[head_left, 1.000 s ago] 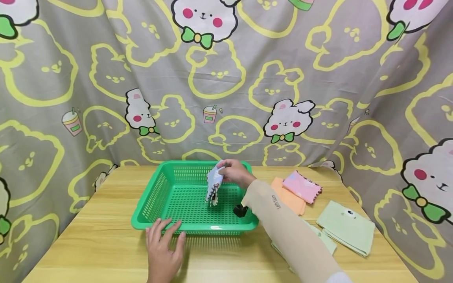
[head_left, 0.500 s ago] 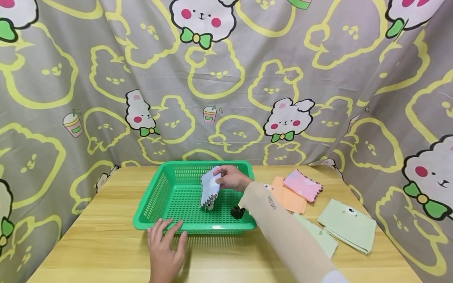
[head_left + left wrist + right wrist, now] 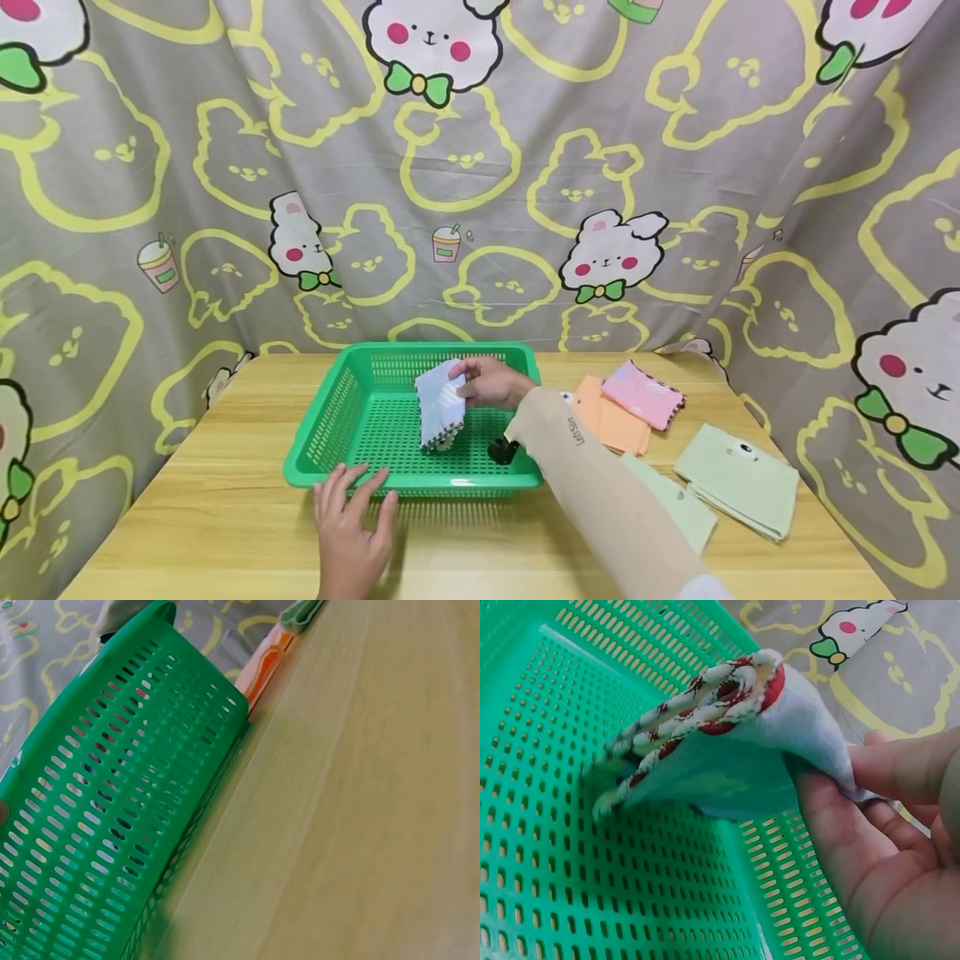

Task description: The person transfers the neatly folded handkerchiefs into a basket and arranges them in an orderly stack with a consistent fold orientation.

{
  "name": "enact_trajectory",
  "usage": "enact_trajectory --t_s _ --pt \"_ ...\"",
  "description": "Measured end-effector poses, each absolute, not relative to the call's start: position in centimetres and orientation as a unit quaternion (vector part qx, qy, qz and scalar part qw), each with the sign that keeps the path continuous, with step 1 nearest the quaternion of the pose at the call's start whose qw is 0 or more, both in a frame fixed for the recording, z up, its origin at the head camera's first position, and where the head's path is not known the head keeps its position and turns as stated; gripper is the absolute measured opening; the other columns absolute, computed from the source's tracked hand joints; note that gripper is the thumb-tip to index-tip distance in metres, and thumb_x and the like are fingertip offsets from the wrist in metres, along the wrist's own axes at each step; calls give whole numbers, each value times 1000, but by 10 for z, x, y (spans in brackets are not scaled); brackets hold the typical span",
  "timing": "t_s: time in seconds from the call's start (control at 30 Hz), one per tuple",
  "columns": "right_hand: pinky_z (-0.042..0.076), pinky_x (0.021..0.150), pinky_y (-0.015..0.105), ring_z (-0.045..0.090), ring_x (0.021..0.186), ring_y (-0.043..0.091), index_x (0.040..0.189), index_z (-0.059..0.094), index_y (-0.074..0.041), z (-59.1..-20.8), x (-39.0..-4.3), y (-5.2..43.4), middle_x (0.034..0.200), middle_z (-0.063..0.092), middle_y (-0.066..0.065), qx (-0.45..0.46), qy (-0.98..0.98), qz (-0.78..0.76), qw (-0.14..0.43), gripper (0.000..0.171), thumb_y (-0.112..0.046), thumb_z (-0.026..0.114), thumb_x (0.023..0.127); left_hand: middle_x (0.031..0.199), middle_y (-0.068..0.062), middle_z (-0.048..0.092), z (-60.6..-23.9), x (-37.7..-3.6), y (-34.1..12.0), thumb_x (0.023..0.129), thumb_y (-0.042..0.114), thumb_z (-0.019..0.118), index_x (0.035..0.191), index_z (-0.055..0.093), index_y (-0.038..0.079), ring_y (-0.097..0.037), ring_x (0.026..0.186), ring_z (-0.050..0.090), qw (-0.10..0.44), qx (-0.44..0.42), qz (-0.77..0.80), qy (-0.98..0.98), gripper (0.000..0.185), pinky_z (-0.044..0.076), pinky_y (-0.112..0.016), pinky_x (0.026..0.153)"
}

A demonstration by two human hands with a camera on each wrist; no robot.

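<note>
A green perforated plastic basket (image 3: 337,408) stands in the middle of the wooden table. My right hand (image 3: 487,383) reaches into it and pinches a folded pale blue cloth (image 3: 438,404) with a red and white trimmed edge. The cloth hangs down with its lower edge on the basket floor. In the right wrist view the thumb and fingers (image 3: 885,817) clamp the blue cloth (image 3: 727,757) above the basket floor (image 3: 570,885). My left hand (image 3: 351,525) lies flat on the table with fingers spread, its fingertips against the basket's near rim. The left wrist view shows the basket wall (image 3: 112,810) close by.
Right of the basket lie folded cloths: an orange one (image 3: 611,421) with a pink one (image 3: 643,394) on top, and two pale green ones (image 3: 738,479) nearer the table's right edge. A patterned curtain (image 3: 480,167) closes off the back and sides.
My right hand has lowered the blue cloth and shifted it slightly left, so it now rests on the basket floor. The left hand has stayed put.
</note>
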State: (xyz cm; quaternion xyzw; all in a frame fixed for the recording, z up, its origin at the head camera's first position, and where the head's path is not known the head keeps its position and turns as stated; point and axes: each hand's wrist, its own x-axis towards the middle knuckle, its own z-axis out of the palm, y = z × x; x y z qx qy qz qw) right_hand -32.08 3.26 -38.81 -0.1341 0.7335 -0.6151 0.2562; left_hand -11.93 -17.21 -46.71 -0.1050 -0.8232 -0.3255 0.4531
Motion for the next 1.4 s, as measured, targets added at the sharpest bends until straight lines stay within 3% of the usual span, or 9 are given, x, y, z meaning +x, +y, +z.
enact_trajectory --t_s 0.2,0.43,0.6,0.83,1.03,1.27,1.4 --pt "55 78 47 59 74 22 103 60 0 -388 -319 33 94 54 15 -124 780 -558 255 21 14 56 87 114 -21 60 -467 -119 -172 77 10 72 103 71 4 -48 119 42 448 -100 -326 -827 27 8 -73 105" --pt "54 64 40 48 60 20 100 62 -2 -388 -316 38 93 59 14 -115 835 -477 250 17 8 59 87 114 -22 61 -468 -119 -171 76 10 72 104 71 5 -47 119 42 453 -101 -325 -824 28 8 -72 106" --pt "57 68 39 55 67 22 105 61 -1 -384 -312 42 94 60 14 -108 849 -447 259 16 4 60 90 114 -21 61 -469 -119 -171 76 9 73 104 72 5 -48 119 43 453 -101 -327 -823 29 9 -73 105" --pt "58 73 39 64 85 28 112 63 0 -379 -309 47 113 60 12 -109 869 -406 260 20 -8 60 94 115 -20 61 -469 -120 -172 76 10 73 104 71 5 -48 119 42 458 -108 -325 -820 29 9 -73 105" --pt "58 68 36 66 87 32 115 63 2 -378 -309 46 121 59 15 -96 872 -400 265 27 -15 62 94 115 -21 60 -469 -122 -172 76 10 73 105 71 5 -47 120 42 460 -114 -327 -818 30 8 -74 105" --pt "59 67 37 65 88 33 112 61 4 -378 -307 42 117 58 18 -83 879 -387 266 26 -15 63 94 114 -22 60 -467 -120 -171 76 10 72 104 71 4 -48 119 42 454 -107 -325 -823 29 8 -73 105" --pt "59 63 36 65 87 35 119 55 6 -380 -306 42 123 54 20 -71 880 -389 264 34 -16 63 94 114 -22 60 -467 -120 -171 76 9 72 104 71 4 -48 119 42 450 -104 -326 -825 29 8 -74 105"
